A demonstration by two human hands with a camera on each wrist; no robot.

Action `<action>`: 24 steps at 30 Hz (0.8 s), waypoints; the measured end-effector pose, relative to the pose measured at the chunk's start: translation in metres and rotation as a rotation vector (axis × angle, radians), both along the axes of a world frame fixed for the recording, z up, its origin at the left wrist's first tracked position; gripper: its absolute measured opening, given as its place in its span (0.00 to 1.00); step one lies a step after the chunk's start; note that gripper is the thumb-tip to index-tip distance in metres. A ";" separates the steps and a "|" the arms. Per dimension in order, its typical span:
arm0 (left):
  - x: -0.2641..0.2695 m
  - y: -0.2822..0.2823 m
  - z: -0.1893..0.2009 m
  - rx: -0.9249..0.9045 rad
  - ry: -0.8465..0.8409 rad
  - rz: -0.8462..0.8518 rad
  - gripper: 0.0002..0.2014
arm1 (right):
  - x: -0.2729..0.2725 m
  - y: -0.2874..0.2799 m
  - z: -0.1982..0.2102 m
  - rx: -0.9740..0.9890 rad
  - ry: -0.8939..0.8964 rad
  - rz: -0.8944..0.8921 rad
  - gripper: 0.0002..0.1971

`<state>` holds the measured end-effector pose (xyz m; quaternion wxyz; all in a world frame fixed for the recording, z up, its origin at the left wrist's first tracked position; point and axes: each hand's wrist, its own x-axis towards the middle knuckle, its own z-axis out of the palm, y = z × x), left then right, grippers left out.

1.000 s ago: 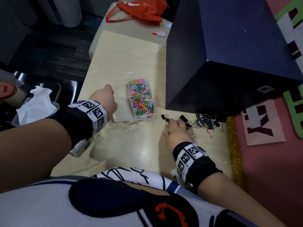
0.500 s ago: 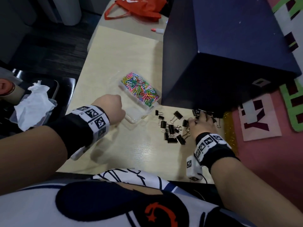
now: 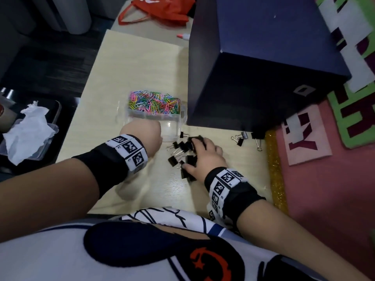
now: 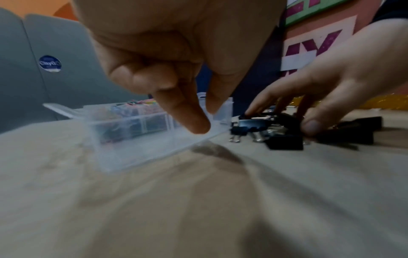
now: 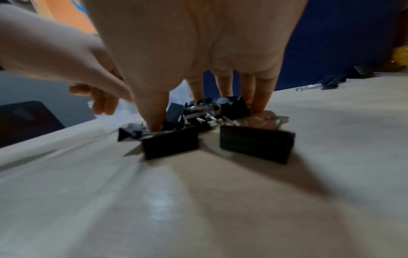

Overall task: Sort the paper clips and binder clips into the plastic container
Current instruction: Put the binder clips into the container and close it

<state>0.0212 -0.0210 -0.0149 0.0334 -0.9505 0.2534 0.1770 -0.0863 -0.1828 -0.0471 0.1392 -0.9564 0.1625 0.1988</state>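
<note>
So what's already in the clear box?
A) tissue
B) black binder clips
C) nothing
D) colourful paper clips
D: the far compartment of the box is full of colourful paper clips, while the binder clips lie loose on the table under the right hand.

The paper clips (image 3: 154,103) are a mix of pink, green, yellow and blue inside the clear plastic container (image 3: 172,126). The binder clips (image 3: 183,157) are black with silver wire handles. The table (image 3: 142,63) is pale cream wood. The big box (image 3: 263,63) at far right is dark navy. A red-orange bag (image 3: 160,9) lies far off. Both wristbands (image 3: 126,151) are black with black-and-white square codes.
</note>
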 end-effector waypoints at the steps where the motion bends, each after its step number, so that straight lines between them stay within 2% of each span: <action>1: -0.004 -0.004 -0.001 -0.056 0.013 0.015 0.11 | -0.001 0.000 0.000 0.008 -0.017 0.033 0.40; 3: -0.014 -0.011 -0.004 -0.177 0.049 0.001 0.10 | -0.004 -0.003 0.000 0.029 -0.060 0.065 0.34; 5: -0.025 -0.014 -0.009 -0.220 0.059 -0.117 0.13 | -0.005 -0.007 0.000 0.056 -0.112 0.066 0.29; 7: -0.033 -0.013 -0.015 -0.147 0.099 -0.216 0.20 | -0.005 -0.011 0.000 0.086 -0.149 0.050 0.25; 10: -0.036 -0.010 -0.017 0.004 0.156 -0.263 0.29 | -0.003 -0.014 0.000 0.105 -0.185 0.017 0.21; 15: -0.035 -0.010 -0.017 0.050 0.112 -0.301 0.17 | 0.003 -0.014 0.001 0.099 -0.243 -0.021 0.14; 20: -0.034 -0.005 -0.016 0.045 0.104 -0.341 0.15 | 0.015 -0.014 0.011 0.146 -0.259 -0.114 0.11; 24: -0.029 0.003 -0.011 -0.051 0.118 -0.337 0.13 | 0.022 -0.010 0.025 0.173 -0.294 -0.122 0.11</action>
